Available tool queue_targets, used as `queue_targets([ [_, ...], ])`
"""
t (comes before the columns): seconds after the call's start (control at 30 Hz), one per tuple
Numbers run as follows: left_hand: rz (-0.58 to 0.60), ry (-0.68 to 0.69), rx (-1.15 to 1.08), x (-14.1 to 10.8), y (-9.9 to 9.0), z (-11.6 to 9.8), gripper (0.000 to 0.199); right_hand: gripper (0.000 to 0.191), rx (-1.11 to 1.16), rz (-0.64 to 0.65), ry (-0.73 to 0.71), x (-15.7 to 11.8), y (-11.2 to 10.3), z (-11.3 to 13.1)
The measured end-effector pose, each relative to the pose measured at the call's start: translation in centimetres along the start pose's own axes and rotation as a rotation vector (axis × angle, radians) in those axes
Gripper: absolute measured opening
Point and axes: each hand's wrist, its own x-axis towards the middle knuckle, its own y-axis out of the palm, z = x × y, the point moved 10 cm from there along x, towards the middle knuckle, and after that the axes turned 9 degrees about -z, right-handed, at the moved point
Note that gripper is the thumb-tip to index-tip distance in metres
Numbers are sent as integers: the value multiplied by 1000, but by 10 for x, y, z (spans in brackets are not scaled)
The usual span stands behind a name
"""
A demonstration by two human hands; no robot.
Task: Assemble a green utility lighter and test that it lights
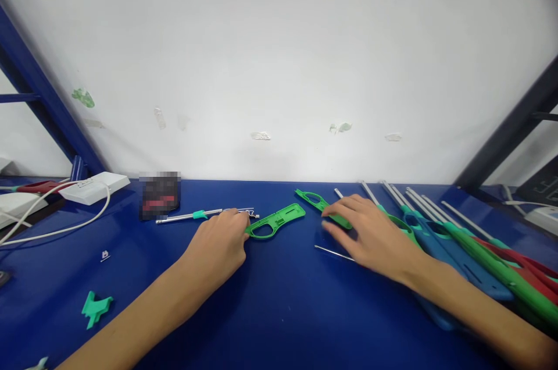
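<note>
My left hand (224, 236) is closed on the near end of a green plastic shell half (285, 216), whose hollow inside faces up. Just behind its knuckles lies a metal tube with a teal collar (199, 214). My right hand (360, 230) has its fingers apart and curved over a second green shell half (314, 200), covering part of it; whether it touches the shell is unclear. A thin metal rod (333, 252) lies on the blue table below the right fingers, its right end hidden by the hand.
Assembled blue, green (492, 259) and red lighters with metal tubes lie at the right. A teal piece (95, 309) and small white part (105, 255) are at left. A dark pixelated item (160, 196) and white power strip (96, 187) stand near the wall.
</note>
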Motion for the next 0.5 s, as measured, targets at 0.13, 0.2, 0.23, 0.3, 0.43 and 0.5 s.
queue_targets([
  [0.13, 2, -14, -9, 2, 6, 7, 47, 32, 65, 168, -173, -4, -2, 37],
  [0.2, 9, -20, -17, 5, 10, 10, 47, 31, 38, 188, -185, -6, 1, 37],
  [0.23, 16, -21, -23, 7, 13, 11, 47, 31, 15, 186, -176, -6, 4, 32],
  [0.3, 27, -18, -41, 10, 16, 12, 47, 35, -33, 171, -144, -6, 12, 17],
  [0.43, 48, 22, -108, 13, 19, 4, 46, 40, -83, 135, -65, -5, 23, -18],
  [0.5, 57, 58, -153, 10, 19, -5, 46, 41, -79, 109, -29, -4, 21, -27],
])
